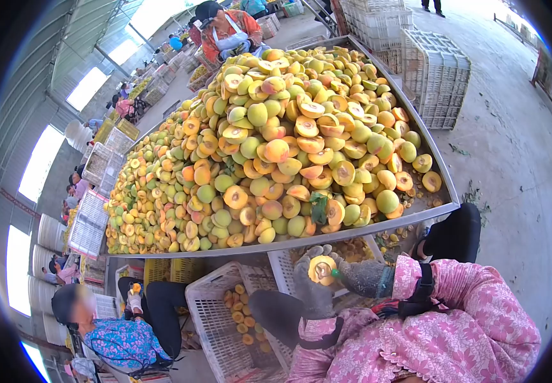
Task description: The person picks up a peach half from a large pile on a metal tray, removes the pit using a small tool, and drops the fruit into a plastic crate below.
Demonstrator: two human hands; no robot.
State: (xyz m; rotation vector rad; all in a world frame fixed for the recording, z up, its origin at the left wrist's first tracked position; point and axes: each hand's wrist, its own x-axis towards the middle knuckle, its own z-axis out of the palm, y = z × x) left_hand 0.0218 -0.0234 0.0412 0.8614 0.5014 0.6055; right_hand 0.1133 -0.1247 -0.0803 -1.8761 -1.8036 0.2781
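In grey gloves, both my hands meet around a halved yellow fruit [322,270] just below the front edge of the metal table. My left hand [313,287] holds the fruit from the left, its cut face and pit area turned up. From the right, my right hand [362,277] grips a small tool with a green end [336,273] against the fruit. Above them, a large heap of whole and halved fruit [276,150] lies on the metal table [441,212].
Below the table stands a white crate [215,330] with halved fruit. A co-worker [119,338] in blue sits at the lower left; another person [228,35] leans at the table's far side. Stacked crates [438,80] stand at the upper right.
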